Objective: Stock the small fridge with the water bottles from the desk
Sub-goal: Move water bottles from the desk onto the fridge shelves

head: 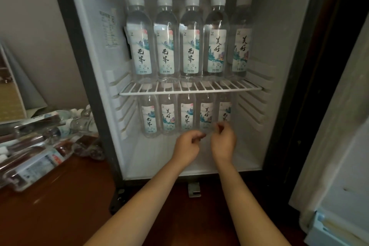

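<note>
The small fridge [279, 46] stands open. Several clear water bottles [166, 42] with white caps stand in a row on its wire shelf [189, 91]. A second row of several bottles [148, 120] stands below on the fridge floor. Both my hands reach into the lower compartment. My left hand [187, 146] has its fingers curled against the base of the fourth bottle [206, 114]. My right hand [223, 140] curls its fingers at the base of the fifth bottle [224, 112], at the right end of the row. The contact is slightly blurred.
A pile of lying bottles [40, 146], some clear and some with dark drink, lies on the wooden desk [60, 205] left of the fridge. The open fridge door [339, 146] stands at the right. The fridge floor in front of the lower row is bare.
</note>
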`<state>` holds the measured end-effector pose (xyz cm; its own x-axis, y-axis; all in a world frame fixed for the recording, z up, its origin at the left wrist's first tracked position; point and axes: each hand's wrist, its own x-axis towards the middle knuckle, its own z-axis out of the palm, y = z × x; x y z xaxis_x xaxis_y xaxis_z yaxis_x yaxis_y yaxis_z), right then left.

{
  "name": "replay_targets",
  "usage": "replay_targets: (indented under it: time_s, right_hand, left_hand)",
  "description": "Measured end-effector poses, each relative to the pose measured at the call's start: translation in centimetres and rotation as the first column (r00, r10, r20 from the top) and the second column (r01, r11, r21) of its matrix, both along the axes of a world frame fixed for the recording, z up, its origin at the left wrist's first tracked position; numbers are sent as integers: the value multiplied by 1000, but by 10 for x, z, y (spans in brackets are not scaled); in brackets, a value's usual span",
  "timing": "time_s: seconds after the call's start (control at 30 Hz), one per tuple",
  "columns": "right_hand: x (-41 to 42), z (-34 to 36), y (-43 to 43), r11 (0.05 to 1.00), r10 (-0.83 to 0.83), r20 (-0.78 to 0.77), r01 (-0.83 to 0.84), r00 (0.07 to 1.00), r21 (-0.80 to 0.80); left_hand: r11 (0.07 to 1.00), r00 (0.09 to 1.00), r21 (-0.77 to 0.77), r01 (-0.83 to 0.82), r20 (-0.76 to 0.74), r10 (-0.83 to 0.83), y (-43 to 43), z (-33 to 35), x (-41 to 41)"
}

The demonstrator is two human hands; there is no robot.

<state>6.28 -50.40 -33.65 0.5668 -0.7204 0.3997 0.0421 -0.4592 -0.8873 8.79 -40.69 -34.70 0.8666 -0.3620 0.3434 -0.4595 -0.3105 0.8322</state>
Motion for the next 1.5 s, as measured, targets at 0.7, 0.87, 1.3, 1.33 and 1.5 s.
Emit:
replay_targets:
  time_s: [0.7,0.87,1.3,1.33,1.5]
  right_hand:
    - [-61,-27,220,677,683,-280,-729,675,-106]
    - [-56,-39,277,396,697,-566,-895,439,-206]
    - [-40,-39,348,168,486,-765,-904,423,-393]
    - [-40,-39,349,171,478,-764,-899,433,-403]
    - [-43,-43,354,181,441,-752,-870,489,-460]
  left_hand:
    - [804,804,38,-594,65,591,277,-25,-89]
    - [571,625,273,-774,184,759,363,-21,-96]
    - [137,250,601,-788,108,962,498,-6,-113]
    - [153,257,524,-838,132,957,498,-9,-114]
    - [404,413,285,-869,-29,910,493,-21,-114]
